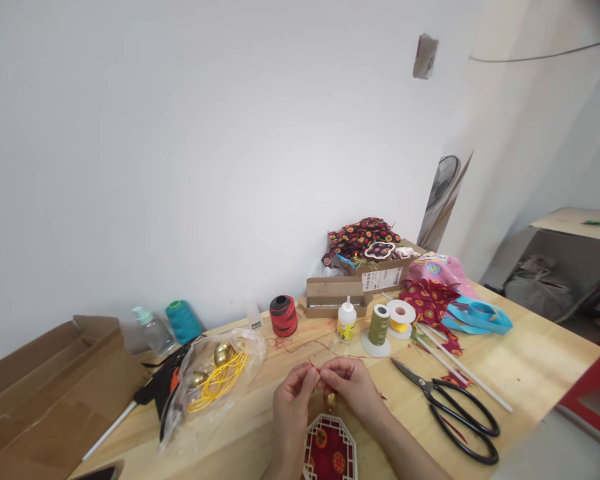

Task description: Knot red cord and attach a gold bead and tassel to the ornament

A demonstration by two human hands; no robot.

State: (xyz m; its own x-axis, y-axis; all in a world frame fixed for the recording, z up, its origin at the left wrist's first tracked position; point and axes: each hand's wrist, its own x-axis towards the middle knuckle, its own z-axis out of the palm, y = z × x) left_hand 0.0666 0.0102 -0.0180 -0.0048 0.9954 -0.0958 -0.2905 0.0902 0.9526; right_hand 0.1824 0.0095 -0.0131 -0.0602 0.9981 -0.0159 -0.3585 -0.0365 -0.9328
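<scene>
My left hand [295, 394] and my right hand [350, 385] meet near the front of the table, thumbs and forefingers pinched close together. Between them runs a thin red cord [312, 364], its tip poking up over the left fingertips. Below hangs or lies an eight-sided ornament [331, 449] with a pale lattice frame and dark red patterned cloth; I cannot tell whether it rests on the table. A small gold bead [331, 401] sits at its top, under the fingers. The exact crossing of the cord is hidden by my fingertips.
Black-handled scissors [460, 407] lie at right, near white sticks [480, 380]. Behind stand a glue bottle [347, 320], a green thread spool [379, 325] and a red-and-black cord spool [283, 316]. Left are a plastic bag [210, 420] with yellow cord, a glue gun [157, 387] and a cardboard box [45, 400].
</scene>
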